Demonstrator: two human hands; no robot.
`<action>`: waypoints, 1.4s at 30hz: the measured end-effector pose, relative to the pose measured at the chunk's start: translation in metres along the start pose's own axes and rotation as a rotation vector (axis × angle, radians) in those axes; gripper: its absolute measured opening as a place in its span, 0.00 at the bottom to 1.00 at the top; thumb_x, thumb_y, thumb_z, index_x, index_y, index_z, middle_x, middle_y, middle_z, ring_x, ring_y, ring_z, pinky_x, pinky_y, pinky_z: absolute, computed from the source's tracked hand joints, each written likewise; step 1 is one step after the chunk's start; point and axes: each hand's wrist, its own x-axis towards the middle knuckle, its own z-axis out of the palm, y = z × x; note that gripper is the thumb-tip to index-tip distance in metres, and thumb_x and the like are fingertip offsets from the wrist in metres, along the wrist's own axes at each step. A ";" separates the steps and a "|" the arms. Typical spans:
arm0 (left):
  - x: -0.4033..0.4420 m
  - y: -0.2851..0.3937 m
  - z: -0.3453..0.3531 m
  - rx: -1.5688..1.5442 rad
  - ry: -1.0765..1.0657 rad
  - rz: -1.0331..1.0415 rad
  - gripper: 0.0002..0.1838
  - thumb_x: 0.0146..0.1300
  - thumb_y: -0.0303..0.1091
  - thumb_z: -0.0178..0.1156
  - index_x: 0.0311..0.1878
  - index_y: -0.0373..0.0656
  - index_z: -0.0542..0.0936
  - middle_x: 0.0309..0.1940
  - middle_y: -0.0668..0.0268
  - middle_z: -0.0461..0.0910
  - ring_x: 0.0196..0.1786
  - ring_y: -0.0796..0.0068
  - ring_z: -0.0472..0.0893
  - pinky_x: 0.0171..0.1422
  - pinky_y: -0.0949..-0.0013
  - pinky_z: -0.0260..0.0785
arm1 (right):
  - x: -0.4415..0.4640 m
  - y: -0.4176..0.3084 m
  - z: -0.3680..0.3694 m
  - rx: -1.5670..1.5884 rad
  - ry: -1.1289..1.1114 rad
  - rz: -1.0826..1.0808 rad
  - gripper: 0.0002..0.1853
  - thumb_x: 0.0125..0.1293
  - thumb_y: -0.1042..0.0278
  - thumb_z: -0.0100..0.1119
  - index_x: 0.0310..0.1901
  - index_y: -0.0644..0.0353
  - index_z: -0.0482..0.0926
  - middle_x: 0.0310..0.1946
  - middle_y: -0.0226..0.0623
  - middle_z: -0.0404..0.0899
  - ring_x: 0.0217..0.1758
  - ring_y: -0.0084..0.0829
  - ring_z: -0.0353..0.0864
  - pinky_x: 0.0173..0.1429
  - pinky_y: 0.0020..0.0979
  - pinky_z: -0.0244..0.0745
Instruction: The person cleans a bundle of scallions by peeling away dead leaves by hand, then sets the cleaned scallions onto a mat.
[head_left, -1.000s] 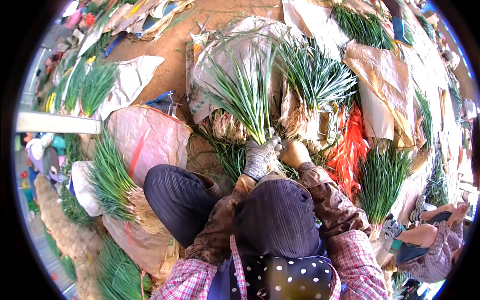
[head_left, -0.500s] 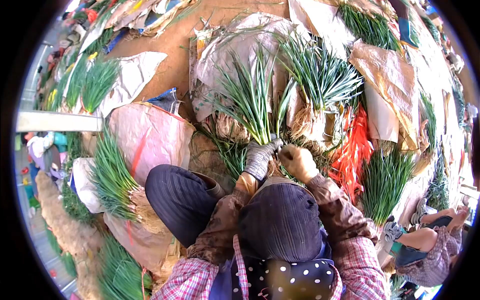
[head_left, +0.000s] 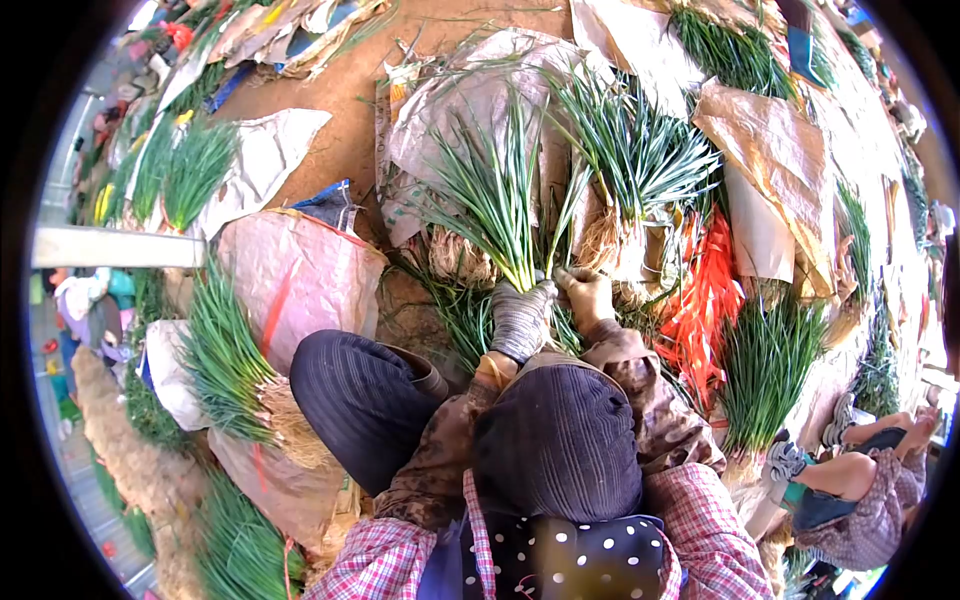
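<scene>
My left hand (head_left: 522, 318), in a grey knit glove, is closed round the lower ends of a bunch of green onions (head_left: 500, 205). Their long leaves fan upward, away from me. Close beside it, my right hand (head_left: 588, 298), in a tan glove, has its fingers pinched at the base of a separate green onion stalk (head_left: 562, 225). The roots of the held bunch are hidden by my hands and knee. Beyond my hands lies a larger pile of green onions (head_left: 640, 150) with pale, stringy roots, on a whitish sack (head_left: 480, 90).
Red plastic strips (head_left: 708, 310) lie right of my hands. More bundled onions (head_left: 775, 370) stand farther right, near another person's leg (head_left: 845, 480). On the left are a pink sack (head_left: 290, 260) and another onion bundle (head_left: 225, 350). My bent knee (head_left: 355, 400) is close to my left hand.
My right hand has moved up and slightly left, from near the lower ends to the base of the separate stalk. My left hand keeps its hold on the bunch.
</scene>
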 end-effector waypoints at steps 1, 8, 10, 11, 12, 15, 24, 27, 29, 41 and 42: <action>0.000 0.001 -0.003 0.111 0.029 0.033 0.08 0.54 0.22 0.64 0.38 0.37 0.78 0.26 0.64 0.79 0.19 0.72 0.75 0.22 0.69 0.69 | -0.001 0.004 -0.002 -0.355 -0.019 -0.246 0.05 0.60 0.70 0.62 0.32 0.62 0.82 0.27 0.40 0.83 0.26 0.26 0.82 0.32 0.29 0.81; 0.000 0.006 0.001 -0.090 0.019 -0.204 0.17 0.54 0.27 0.67 0.41 0.40 0.69 0.15 0.68 0.71 0.12 0.75 0.69 0.14 0.69 0.61 | 0.012 -0.075 -0.018 -0.912 0.376 -0.646 0.18 0.60 0.54 0.62 0.49 0.52 0.78 0.24 0.42 0.82 0.27 0.35 0.82 0.35 0.34 0.78; -0.011 0.023 0.003 0.063 0.026 -0.281 0.18 0.54 0.28 0.68 0.41 0.40 0.69 0.15 0.67 0.70 0.11 0.74 0.67 0.13 0.69 0.61 | 0.044 -0.114 -0.023 -1.087 0.389 -0.421 0.18 0.60 0.55 0.62 0.47 0.56 0.77 0.26 0.45 0.81 0.33 0.44 0.83 0.37 0.40 0.77; -0.014 0.031 0.003 0.138 0.028 -0.318 0.18 0.54 0.29 0.68 0.42 0.40 0.68 0.15 0.67 0.70 0.10 0.74 0.66 0.13 0.69 0.61 | 0.055 -0.126 -0.027 -1.138 0.285 -0.247 0.15 0.59 0.58 0.62 0.42 0.58 0.78 0.26 0.45 0.81 0.33 0.46 0.83 0.37 0.41 0.77; -0.005 0.017 -0.005 0.086 -0.018 -0.270 0.16 0.53 0.32 0.70 0.38 0.39 0.72 0.18 0.65 0.74 0.09 0.74 0.68 0.13 0.71 0.63 | 0.073 -0.123 -0.036 -1.208 0.255 -0.281 0.13 0.58 0.59 0.62 0.39 0.58 0.79 0.27 0.45 0.81 0.34 0.46 0.83 0.38 0.41 0.77; -0.001 0.009 -0.009 -0.048 -0.141 -0.121 0.10 0.56 0.25 0.66 0.43 0.37 0.81 0.23 0.68 0.79 0.18 0.77 0.75 0.20 0.73 0.68 | 0.070 -0.119 -0.031 -1.223 0.228 -0.282 0.07 0.56 0.65 0.60 0.32 0.59 0.81 0.29 0.46 0.83 0.33 0.45 0.83 0.38 0.41 0.78; 0.001 0.007 -0.011 0.164 -0.090 -0.174 0.16 0.51 0.40 0.73 0.36 0.39 0.79 0.20 0.68 0.79 0.12 0.82 0.69 0.13 0.77 0.60 | -0.066 -0.077 -0.037 -0.617 -0.575 -0.156 0.22 0.69 0.50 0.54 0.42 0.66 0.80 0.24 0.35 0.80 0.29 0.26 0.79 0.37 0.31 0.75; 0.004 0.011 -0.005 0.399 0.012 -0.239 0.19 0.51 0.37 0.72 0.40 0.36 0.78 0.26 0.63 0.81 0.18 0.76 0.75 0.19 0.71 0.66 | -0.037 -0.062 -0.034 -0.595 -0.358 -0.484 0.28 0.68 0.46 0.54 0.53 0.68 0.74 0.36 0.44 0.82 0.39 0.28 0.80 0.43 0.28 0.75; 0.022 -0.010 -0.009 0.519 0.016 -0.136 0.20 0.49 0.35 0.73 0.41 0.35 0.78 0.28 0.61 0.81 0.22 0.74 0.77 0.22 0.70 0.68 | -0.038 -0.077 -0.017 -0.442 -0.287 -0.233 0.31 0.66 0.48 0.56 0.59 0.68 0.70 0.52 0.55 0.76 0.57 0.42 0.76 0.59 0.36 0.72; -0.002 0.005 -0.004 0.247 0.044 -0.009 0.17 0.48 0.29 0.73 0.41 0.36 0.80 0.35 0.63 0.84 0.31 0.77 0.80 0.35 0.70 0.73 | -0.011 0.001 -0.018 0.288 -0.061 0.159 0.12 0.57 0.72 0.68 0.41 0.64 0.80 0.33 0.42 0.83 0.26 0.24 0.81 0.29 0.24 0.79; 0.000 0.004 -0.001 0.116 -0.002 0.095 0.16 0.48 0.30 0.73 0.40 0.35 0.80 0.32 0.63 0.84 0.28 0.77 0.79 0.33 0.70 0.72 | -0.025 -0.009 -0.023 0.186 -0.143 0.189 0.11 0.56 0.74 0.68 0.40 0.65 0.78 0.34 0.47 0.83 0.26 0.28 0.83 0.28 0.28 0.81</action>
